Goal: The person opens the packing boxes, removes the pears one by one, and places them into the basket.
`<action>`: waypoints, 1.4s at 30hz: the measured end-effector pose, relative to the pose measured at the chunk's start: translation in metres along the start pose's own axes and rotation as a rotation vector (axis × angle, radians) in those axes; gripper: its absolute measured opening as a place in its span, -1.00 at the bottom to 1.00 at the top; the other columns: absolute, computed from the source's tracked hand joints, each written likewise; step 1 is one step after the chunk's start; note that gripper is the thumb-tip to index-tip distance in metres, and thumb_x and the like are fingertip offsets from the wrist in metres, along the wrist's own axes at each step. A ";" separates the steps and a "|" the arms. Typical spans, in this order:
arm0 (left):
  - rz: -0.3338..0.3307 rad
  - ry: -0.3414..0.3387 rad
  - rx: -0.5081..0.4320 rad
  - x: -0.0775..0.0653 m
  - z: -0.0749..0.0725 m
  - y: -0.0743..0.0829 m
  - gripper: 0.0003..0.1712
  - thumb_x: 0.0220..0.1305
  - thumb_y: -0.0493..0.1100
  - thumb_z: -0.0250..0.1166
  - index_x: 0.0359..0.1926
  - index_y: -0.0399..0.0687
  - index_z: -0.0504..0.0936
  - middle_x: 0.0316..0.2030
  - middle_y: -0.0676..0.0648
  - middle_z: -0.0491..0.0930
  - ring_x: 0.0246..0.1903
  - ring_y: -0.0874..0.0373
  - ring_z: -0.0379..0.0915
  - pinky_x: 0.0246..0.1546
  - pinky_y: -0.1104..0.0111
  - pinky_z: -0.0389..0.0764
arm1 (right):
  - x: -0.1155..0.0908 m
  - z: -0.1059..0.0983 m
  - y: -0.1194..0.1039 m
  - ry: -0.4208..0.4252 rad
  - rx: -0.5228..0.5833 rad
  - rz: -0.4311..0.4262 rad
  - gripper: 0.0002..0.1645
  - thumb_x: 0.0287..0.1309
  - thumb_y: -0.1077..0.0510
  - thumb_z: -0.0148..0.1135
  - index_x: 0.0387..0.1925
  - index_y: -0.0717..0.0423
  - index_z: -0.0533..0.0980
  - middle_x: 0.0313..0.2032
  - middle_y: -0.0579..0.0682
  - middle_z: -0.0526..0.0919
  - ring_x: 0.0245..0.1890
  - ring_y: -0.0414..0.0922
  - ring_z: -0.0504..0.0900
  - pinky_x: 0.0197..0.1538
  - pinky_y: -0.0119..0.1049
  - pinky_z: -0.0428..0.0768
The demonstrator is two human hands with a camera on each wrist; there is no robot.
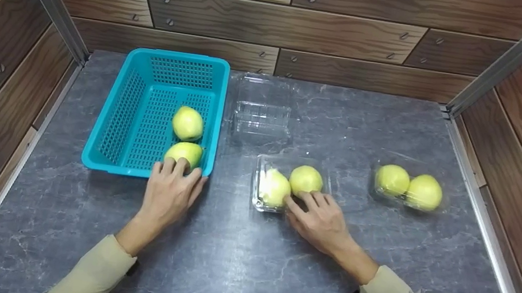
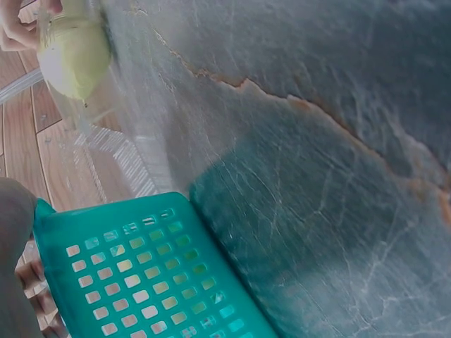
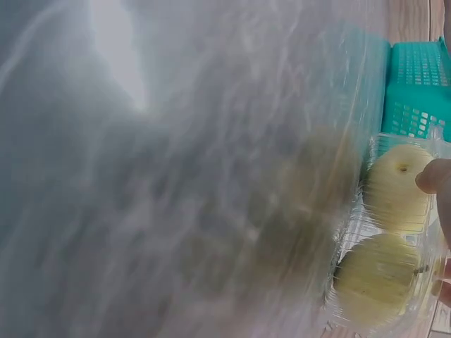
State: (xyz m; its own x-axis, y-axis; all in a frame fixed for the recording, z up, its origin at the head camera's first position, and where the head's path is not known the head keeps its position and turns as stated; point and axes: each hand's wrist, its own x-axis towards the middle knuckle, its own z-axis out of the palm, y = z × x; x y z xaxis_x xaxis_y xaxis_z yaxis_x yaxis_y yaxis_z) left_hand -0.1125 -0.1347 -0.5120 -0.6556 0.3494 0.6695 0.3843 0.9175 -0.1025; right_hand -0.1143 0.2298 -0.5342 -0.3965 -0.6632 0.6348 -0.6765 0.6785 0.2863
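My left hand (image 1: 168, 189) reaches over the near rim of a teal slotted basket (image 1: 146, 174), its fingertips at the nearer of two yellow-green pears, the near pear (image 1: 184, 152). Behind it lies the far pear (image 1: 188, 124). In the left wrist view the thumb shows at the basket's corner. My right hand (image 1: 319, 220) rests at the near edge of a clear plastic box (image 1: 258, 206). Its fingers touch the right pear (image 1: 306, 178) there, beside the left pear (image 1: 275, 190). The right wrist view shows its thumb (image 3: 431, 177) over one boxed pear.
Another clear box (image 1: 378, 194) with two pears (image 1: 424, 192) stands at the right. Behind the middle box lies a see-through plastic box (image 1: 262, 116) with its lid up. Wood-patterned walls (image 1: 277, 22) and metal rails (image 1: 493, 258) border the marbled grey table (image 1: 229, 273).
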 end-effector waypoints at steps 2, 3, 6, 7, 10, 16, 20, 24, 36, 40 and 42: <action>0.001 -0.003 0.002 0.000 0.000 0.000 -0.67 0.35 0.07 0.43 -0.33 -0.04 0.56 -0.37 -0.19 0.53 -0.39 -0.12 0.39 -0.45 0.13 0.39 | 0.003 0.001 -0.003 0.017 0.001 -0.010 -0.62 0.16 -0.04 0.39 0.00 -0.05 0.72 -0.19 0.04 0.75 -0.29 0.00 0.70 -0.31 -0.18 0.71; 0.002 -0.003 0.003 0.000 -0.001 0.000 -0.67 0.35 0.07 0.42 -0.33 -0.04 0.56 -0.36 -0.19 0.53 -0.39 -0.12 0.40 -0.44 0.13 0.39 | 0.004 0.002 -0.004 0.025 0.000 -0.013 -0.62 0.16 -0.05 0.39 0.00 -0.05 0.71 -0.19 0.04 0.76 -0.29 0.00 0.70 -0.32 -0.19 0.71; 0.005 0.008 0.000 0.000 0.000 0.000 -0.67 0.34 0.07 0.43 -0.33 -0.05 0.56 -0.37 -0.19 0.54 -0.38 -0.13 0.41 -0.44 0.13 0.40 | 0.007 0.004 -0.008 0.038 0.000 -0.019 -0.62 0.14 -0.06 0.41 -0.01 -0.06 0.72 -0.19 0.03 0.76 -0.30 0.00 0.70 -0.32 -0.19 0.71; 0.006 0.012 0.001 0.000 0.000 0.000 -0.67 0.34 0.07 0.43 -0.33 -0.05 0.56 -0.37 -0.19 0.54 -0.38 -0.13 0.41 -0.44 0.13 0.40 | 0.008 0.004 -0.009 0.040 0.000 -0.021 -0.62 0.14 -0.07 0.42 -0.01 -0.07 0.72 -0.19 0.03 0.76 -0.30 -0.01 0.70 -0.32 -0.19 0.71; 0.008 0.025 -0.001 0.000 0.001 0.000 -0.67 0.32 0.07 0.45 -0.32 -0.05 0.57 -0.37 -0.19 0.54 -0.38 -0.13 0.41 -0.45 0.14 0.40 | 0.010 0.005 -0.013 0.039 0.000 -0.025 -0.63 0.16 -0.08 0.41 -0.01 -0.08 0.72 -0.19 0.02 0.76 -0.30 -0.01 0.69 -0.32 -0.20 0.71; 0.007 0.035 -0.003 -0.001 0.001 -0.001 -0.66 0.30 0.07 0.47 -0.32 -0.05 0.57 -0.37 -0.19 0.53 -0.38 -0.13 0.41 -0.46 0.14 0.39 | 0.014 0.007 -0.018 0.027 0.004 -0.034 -0.68 0.28 -0.07 0.31 0.00 -0.09 0.71 -0.18 0.02 0.76 -0.29 -0.02 0.69 -0.30 -0.20 0.71; 0.006 0.037 -0.006 -0.001 0.002 -0.001 -0.66 0.31 0.07 0.46 -0.32 -0.05 0.56 -0.38 -0.20 0.53 -0.38 -0.13 0.41 -0.45 0.14 0.39 | 0.016 0.008 -0.021 0.031 0.013 -0.040 -0.67 0.29 -0.08 0.32 0.01 -0.09 0.72 -0.18 0.02 0.76 -0.30 -0.02 0.69 -0.30 -0.21 0.71; 0.005 0.027 0.000 -0.001 0.001 0.000 -0.67 0.35 0.07 0.42 -0.33 -0.04 0.55 -0.37 -0.19 0.53 -0.39 -0.13 0.40 -0.44 0.13 0.39 | 0.019 0.009 -0.024 0.045 0.015 -0.042 -0.68 0.31 -0.08 0.30 0.01 -0.10 0.71 -0.19 0.00 0.76 -0.30 -0.03 0.69 -0.30 -0.21 0.71; -0.007 -0.017 0.005 0.000 -0.001 0.000 -0.69 0.38 0.08 0.39 -0.30 -0.04 0.57 -0.35 -0.20 0.56 -0.36 -0.14 0.43 -0.43 0.11 0.42 | 0.024 0.010 -0.028 0.027 0.009 -0.042 -0.73 0.39 -0.06 0.23 -0.03 -0.11 0.72 -0.20 -0.01 0.76 -0.31 -0.04 0.69 -0.30 -0.23 0.72; -0.026 -0.029 -0.003 0.000 -0.004 0.003 -0.67 0.39 0.08 0.40 -0.30 -0.06 0.57 -0.34 -0.20 0.56 -0.35 -0.14 0.43 -0.41 0.10 0.42 | 0.025 0.007 -0.027 -0.006 0.008 -0.045 -0.71 0.39 -0.07 0.25 -0.01 -0.10 0.71 -0.18 -0.01 0.77 -0.30 -0.05 0.69 -0.29 -0.24 0.70; -0.046 -0.034 -0.012 0.001 -0.005 0.005 -0.67 0.37 0.08 0.42 -0.27 -0.07 0.59 -0.33 -0.19 0.57 -0.35 -0.13 0.43 -0.40 0.11 0.42 | 0.025 0.004 -0.026 -0.017 0.025 -0.045 -0.69 0.32 -0.08 0.32 0.01 -0.08 0.71 -0.15 -0.01 0.77 -0.28 -0.04 0.69 -0.29 -0.24 0.69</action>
State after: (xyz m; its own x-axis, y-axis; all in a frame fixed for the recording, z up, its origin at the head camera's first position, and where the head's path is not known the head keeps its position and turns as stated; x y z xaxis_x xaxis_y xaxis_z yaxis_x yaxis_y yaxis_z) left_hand -0.1079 -0.1309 -0.5082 -0.6946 0.3136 0.6475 0.3609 0.9305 -0.0635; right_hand -0.1093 0.1938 -0.5287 -0.3760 -0.6982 0.6092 -0.7092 0.6400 0.2958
